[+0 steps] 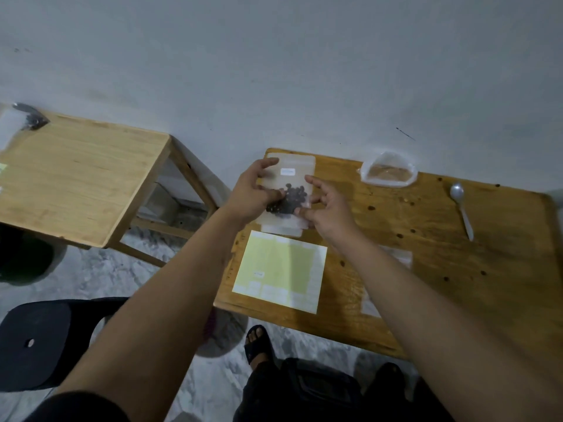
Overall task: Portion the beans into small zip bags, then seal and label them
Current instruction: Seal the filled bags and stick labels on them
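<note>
Above the table (457,269)'s far left corner hangs the zip bag (297,161) of beans (291,199), label (288,171) already on; the left hand (254,193)'s grip curls round one side; the right hand (327,205)'s grip pinches the lower edge; labelling seems done; next, likely, checking the seal.

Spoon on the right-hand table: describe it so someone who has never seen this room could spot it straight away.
Start at the darker wooden table on the right, against the wall. Toward its far right side, to the right of the open clear bag by the wall, lies the spoon, bowl end toward the wall. It is the only utensil there: pale, slender, lying by itself on bare wood.
</note>
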